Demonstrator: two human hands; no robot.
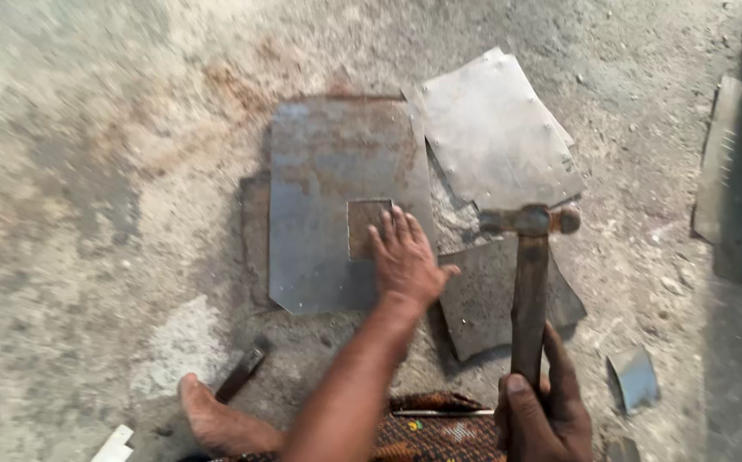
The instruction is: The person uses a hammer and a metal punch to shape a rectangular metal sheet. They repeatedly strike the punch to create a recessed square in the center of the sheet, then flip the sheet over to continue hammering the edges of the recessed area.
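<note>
The left hand (405, 261) lay flat, fingers spread, on the small square plate (366, 224), while the right hand (546, 411), fist wrapped around the hammer (530, 274), held its head just right of it.

A single head-worn view looks steeply down and forward at a concrete floor (88, 171) from close range. The left hand (405, 257) sits near frame centre, the right hand (546, 411) at the bottom edge to its right. Beyond both hands the floor fills the upper frame; a bare foot (217, 419) shows lower left of them.
</note>
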